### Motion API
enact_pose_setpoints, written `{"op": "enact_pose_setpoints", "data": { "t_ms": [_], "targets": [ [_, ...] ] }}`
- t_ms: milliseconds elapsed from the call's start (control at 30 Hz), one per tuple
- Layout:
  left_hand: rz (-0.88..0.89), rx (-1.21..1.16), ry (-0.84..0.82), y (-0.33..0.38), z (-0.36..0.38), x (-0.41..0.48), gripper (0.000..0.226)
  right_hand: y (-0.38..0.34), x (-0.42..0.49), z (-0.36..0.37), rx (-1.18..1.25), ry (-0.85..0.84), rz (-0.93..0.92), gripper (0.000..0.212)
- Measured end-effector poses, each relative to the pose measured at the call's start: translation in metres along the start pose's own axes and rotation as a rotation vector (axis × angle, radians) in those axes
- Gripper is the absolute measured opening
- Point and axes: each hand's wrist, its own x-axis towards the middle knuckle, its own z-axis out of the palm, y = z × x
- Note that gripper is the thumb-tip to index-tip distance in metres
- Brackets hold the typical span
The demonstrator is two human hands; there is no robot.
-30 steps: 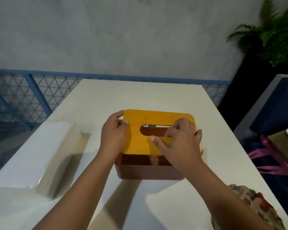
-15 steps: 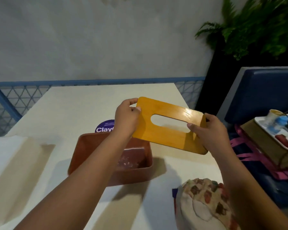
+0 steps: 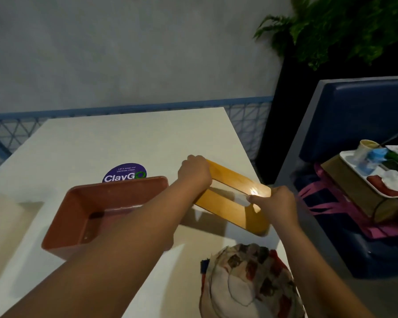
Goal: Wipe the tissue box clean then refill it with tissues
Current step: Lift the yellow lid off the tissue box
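Yellow wooden lid (image 3: 225, 210), gripped at its ends by left hand (image 3: 194, 172) and right hand (image 3: 277, 203). The lidless brown tissue box (image 3: 78, 203) sits left of both hands, before a purple "ClayGO" sticker (image 3: 124, 175).

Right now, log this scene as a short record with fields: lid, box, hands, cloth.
lid: yellow slotted lid, off the box, to its right
box: brown tissue box, open on the table, looks empty
hands: left hand grips the lid's far end; right hand grips its right end
cloth: patterned cloth, at the near table edge, untouched
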Motion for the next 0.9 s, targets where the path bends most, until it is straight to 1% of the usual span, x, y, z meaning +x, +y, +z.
{"op": "enact_pose_setpoints", "data": {
  "t_ms": [67,133,267,467,733,800,900],
  "targets": [
    [-0.042,0.026,-0.023,0.002,0.01,0.003,0.044,0.005,0.001,0.004,-0.021,-0.009,0.004,0.056],
    [-0.076,0.039,-0.035,0.004,0.018,0.005,0.042,0.009,0.003,0.008,-0.052,-0.013,-0.002,0.06],
    [-0.122,0.058,-0.043,0.004,0.029,0.007,0.045,0.007,0.004,0.011,-0.103,-0.022,-0.037,0.064],
    [-0.128,0.128,-0.097,0.0,0.04,0.005,0.046,0.005,0.001,0.007,-0.189,-0.046,-0.062,0.072],
    [-0.104,0.206,-0.111,0.002,0.043,0.005,0.045,0.003,0.003,0.005,-0.269,-0.076,-0.07,0.081],
    [-0.101,0.212,-0.121,0.002,0.043,0.004,0.046,0.004,0.003,0.006,-0.276,-0.079,-0.072,0.079],
    [-0.083,0.222,-0.135,0.003,0.042,0.001,0.049,0.006,0.004,0.004,-0.307,-0.079,-0.108,0.067]
  ]
}}
